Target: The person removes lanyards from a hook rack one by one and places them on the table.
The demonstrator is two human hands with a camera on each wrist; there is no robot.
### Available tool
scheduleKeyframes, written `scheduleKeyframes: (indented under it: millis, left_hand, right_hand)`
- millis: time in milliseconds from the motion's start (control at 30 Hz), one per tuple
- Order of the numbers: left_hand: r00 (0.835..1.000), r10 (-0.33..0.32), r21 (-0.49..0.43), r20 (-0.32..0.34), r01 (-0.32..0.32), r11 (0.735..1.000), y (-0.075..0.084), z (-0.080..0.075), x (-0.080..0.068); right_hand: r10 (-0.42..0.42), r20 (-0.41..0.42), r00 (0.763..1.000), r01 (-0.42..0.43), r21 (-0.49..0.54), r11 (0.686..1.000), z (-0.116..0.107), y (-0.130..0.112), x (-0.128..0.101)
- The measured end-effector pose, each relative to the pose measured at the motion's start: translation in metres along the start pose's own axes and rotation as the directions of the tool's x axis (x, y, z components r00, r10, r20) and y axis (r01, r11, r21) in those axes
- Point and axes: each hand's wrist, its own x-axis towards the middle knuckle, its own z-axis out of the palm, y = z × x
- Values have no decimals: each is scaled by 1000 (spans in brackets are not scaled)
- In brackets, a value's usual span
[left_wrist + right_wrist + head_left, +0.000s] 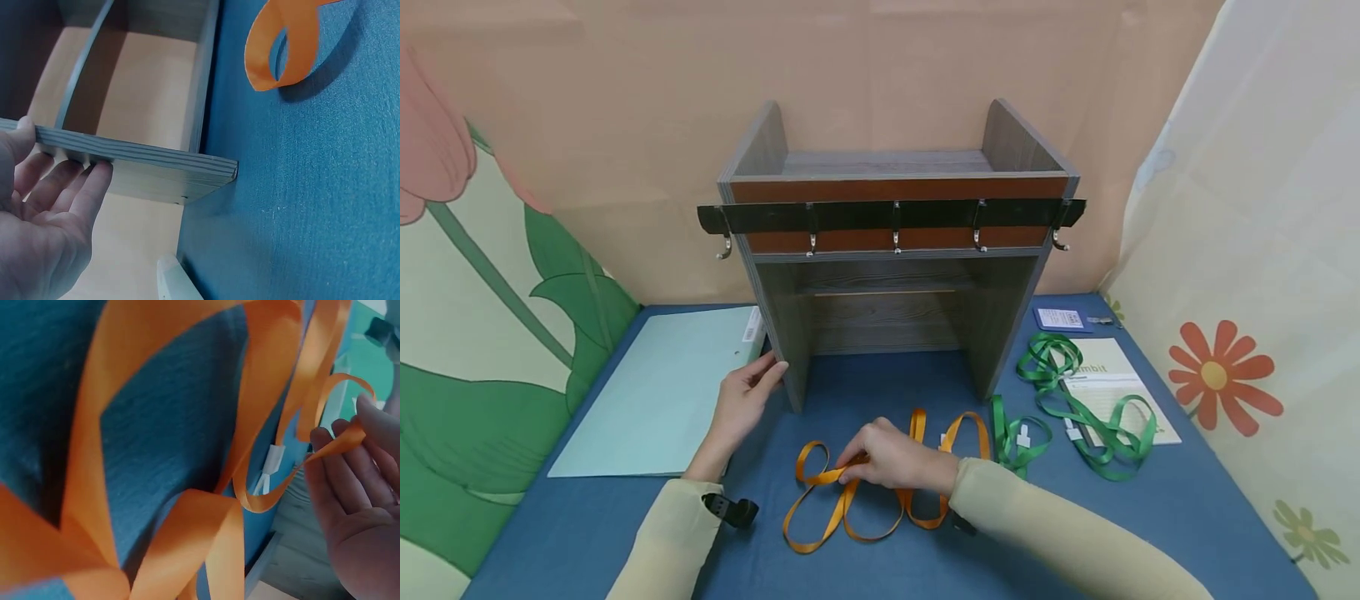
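Our right hand [895, 458] pinches a loop of the orange lanyard [850, 500] between fingertips and thumb; in the right wrist view the ribbon [187, 487] crosses those fingertips while the palm stays fairly open. The lanyard lies in loose coils on the blue table [1187, 508], just in front of the wooden shelf [895, 250].

Our left hand [745, 400] rests nearly flat against the shelf's left side panel, fingers straight along the panel's front edge [137, 165] and gripping nothing.

To the left of the shelf lies a pale blue folder [655, 400]. To the right of the shelf lie tangled green lanyards [1075, 408], partly over a printed sheet [1120, 383]. A black hook rail [891, 215] runs across the shelf's front.
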Motion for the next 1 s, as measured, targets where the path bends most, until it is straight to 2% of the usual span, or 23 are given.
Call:
scheduleKeyframes:
  millis: [233, 467, 767, 1000]
  left_hand:
    - [1000, 6, -7, -6, -6, 1000, 1, -1, -1]
    - [1000, 0, -6, -2, 0, 1000, 1, 0, -1]
    - [1000, 1, 15, -3, -1, 1000, 1, -1, 0]
    - [1000, -15, 27, -10, 15, 1000, 1, -1, 0]
  right_hand:
    - [-28, 48, 998, 32, -85, 996, 7, 3, 1]
    - [-56, 68, 996, 63, -105, 992, 10, 4, 0]
    - [-70, 43, 997, 74, -107, 991, 11, 5, -2]
    - [-37, 6, 999, 37, -72, 997, 6, 3, -5]
